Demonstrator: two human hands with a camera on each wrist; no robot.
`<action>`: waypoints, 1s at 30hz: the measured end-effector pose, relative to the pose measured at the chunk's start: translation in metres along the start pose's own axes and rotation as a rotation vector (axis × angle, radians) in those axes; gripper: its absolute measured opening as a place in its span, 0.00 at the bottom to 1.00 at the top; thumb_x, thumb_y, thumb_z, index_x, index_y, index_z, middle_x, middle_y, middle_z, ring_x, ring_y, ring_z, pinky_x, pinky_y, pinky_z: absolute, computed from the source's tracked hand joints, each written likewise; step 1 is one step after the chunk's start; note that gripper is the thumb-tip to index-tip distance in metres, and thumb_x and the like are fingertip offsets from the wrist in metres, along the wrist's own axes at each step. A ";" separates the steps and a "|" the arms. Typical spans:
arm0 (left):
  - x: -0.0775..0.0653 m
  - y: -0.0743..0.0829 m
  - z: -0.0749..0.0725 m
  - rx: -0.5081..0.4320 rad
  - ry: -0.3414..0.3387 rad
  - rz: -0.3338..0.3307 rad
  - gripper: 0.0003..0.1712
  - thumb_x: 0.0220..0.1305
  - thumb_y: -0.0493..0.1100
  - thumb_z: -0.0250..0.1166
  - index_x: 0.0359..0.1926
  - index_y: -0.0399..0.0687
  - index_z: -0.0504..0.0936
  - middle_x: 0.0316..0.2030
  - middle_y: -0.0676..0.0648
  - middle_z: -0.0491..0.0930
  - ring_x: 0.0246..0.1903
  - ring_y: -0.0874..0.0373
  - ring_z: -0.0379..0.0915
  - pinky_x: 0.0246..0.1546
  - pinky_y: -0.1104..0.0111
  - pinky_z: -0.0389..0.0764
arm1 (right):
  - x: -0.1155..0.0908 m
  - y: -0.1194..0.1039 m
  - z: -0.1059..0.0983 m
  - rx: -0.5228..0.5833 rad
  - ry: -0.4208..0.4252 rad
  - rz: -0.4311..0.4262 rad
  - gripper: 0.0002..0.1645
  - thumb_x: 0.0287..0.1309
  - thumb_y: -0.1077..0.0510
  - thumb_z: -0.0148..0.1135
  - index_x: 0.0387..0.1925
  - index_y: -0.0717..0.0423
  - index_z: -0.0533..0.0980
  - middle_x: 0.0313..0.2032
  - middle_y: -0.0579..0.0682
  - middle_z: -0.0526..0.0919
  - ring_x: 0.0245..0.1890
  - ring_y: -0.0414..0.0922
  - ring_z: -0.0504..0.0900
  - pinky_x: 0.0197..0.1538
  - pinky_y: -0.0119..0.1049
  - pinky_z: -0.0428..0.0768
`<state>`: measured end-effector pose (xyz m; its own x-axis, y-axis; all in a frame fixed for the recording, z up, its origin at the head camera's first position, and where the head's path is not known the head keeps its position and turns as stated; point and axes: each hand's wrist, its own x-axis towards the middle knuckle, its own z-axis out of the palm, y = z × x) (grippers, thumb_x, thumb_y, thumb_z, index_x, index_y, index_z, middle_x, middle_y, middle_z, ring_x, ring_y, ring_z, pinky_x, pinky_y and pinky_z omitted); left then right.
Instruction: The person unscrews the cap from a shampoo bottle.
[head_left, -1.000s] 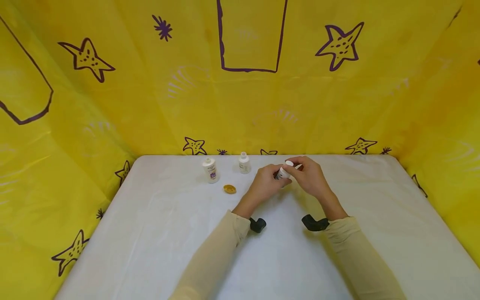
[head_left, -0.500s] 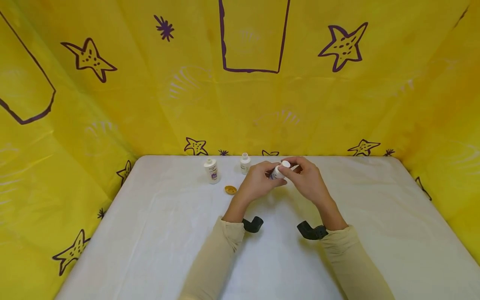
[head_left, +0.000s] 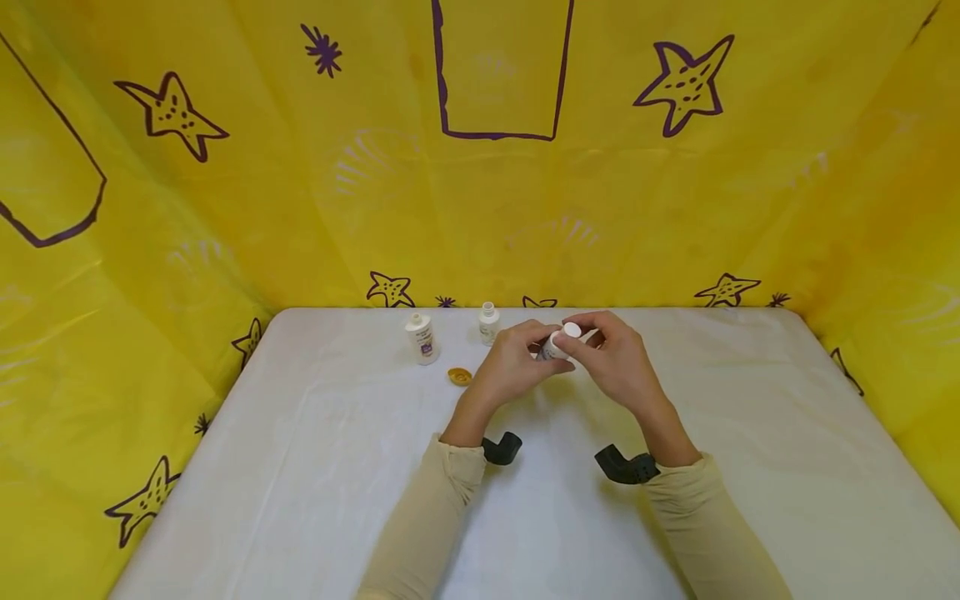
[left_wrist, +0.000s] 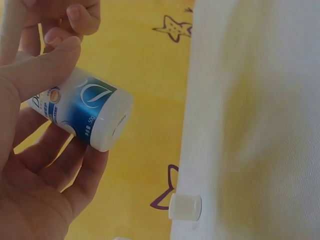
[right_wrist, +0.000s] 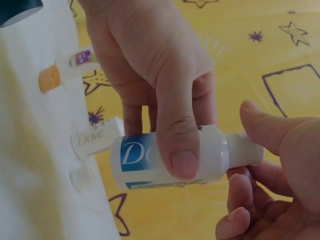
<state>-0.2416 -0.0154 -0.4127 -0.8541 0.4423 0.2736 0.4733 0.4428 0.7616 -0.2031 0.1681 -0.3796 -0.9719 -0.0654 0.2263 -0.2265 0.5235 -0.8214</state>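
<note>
In the head view my left hand (head_left: pixel 517 358) grips a small white Dove bottle (head_left: pixel 553 346) with a blue label, raised over the far side of the table. In the right wrist view its thumb lies across the body of the bottle (right_wrist: pixel 145 160). The thumb and fingers of my right hand (head_left: pixel 617 358) pinch the white cap (right_wrist: pixel 246 150) at the bottle's neck. Tilted in the left wrist view, the bottle (left_wrist: pixel 95 110) turns its base toward the camera, and fingers hide its cap end there.
Left of my hands stand two uncapped bottles, one white with a purple label (head_left: pixel 422 340), one smaller and white (head_left: pixel 489 323). An orange-brown cap (head_left: pixel 460 377) lies near them. A loose white cap (left_wrist: pixel 185 207) rests by the far edge. Yellow curtains (head_left: pixel 480 208) surround the white table (head_left: pixel 300 467).
Over the first half second both hands shifted slightly left and nearer with the bottle, which tipped its cap more toward the head camera. Since then the grip and pose look nearly the same.
</note>
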 end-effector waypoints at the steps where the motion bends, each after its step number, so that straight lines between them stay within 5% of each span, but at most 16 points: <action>1: 0.000 -0.001 0.000 -0.002 0.002 0.003 0.21 0.57 0.51 0.78 0.53 0.59 0.86 0.45 0.57 0.85 0.42 0.63 0.77 0.47 0.72 0.80 | 0.000 -0.001 0.000 0.000 0.004 -0.011 0.23 0.63 0.50 0.71 0.54 0.56 0.81 0.47 0.55 0.83 0.36 0.48 0.77 0.34 0.32 0.76; 14: -0.001 -0.001 0.002 -0.050 -0.016 -0.081 0.19 0.54 0.55 0.79 0.48 0.65 0.87 0.43 0.62 0.86 0.43 0.64 0.78 0.47 0.69 0.81 | -0.005 -0.006 0.005 -0.049 0.054 -0.112 0.18 0.61 0.56 0.72 0.51 0.59 0.82 0.38 0.54 0.78 0.34 0.47 0.72 0.34 0.30 0.73; 23: -0.001 0.004 -0.001 -0.020 0.059 0.069 0.18 0.58 0.54 0.77 0.48 0.57 0.87 0.46 0.57 0.86 0.45 0.64 0.77 0.49 0.65 0.83 | -0.007 -0.013 0.005 0.025 0.120 -0.097 0.22 0.62 0.52 0.72 0.55 0.54 0.83 0.40 0.53 0.81 0.34 0.46 0.74 0.33 0.26 0.74; 30: -0.003 0.009 -0.004 -0.018 0.046 0.088 0.16 0.58 0.54 0.77 0.45 0.58 0.87 0.43 0.58 0.85 0.39 0.63 0.75 0.43 0.60 0.84 | -0.008 -0.015 0.003 0.030 0.106 -0.042 0.21 0.61 0.50 0.73 0.53 0.55 0.83 0.39 0.54 0.81 0.34 0.47 0.74 0.32 0.27 0.74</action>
<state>-0.2354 -0.0157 -0.4043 -0.8188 0.4425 0.3658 0.5428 0.3893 0.7442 -0.1917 0.1578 -0.3707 -0.9496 0.0043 0.3133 -0.2700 0.4962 -0.8252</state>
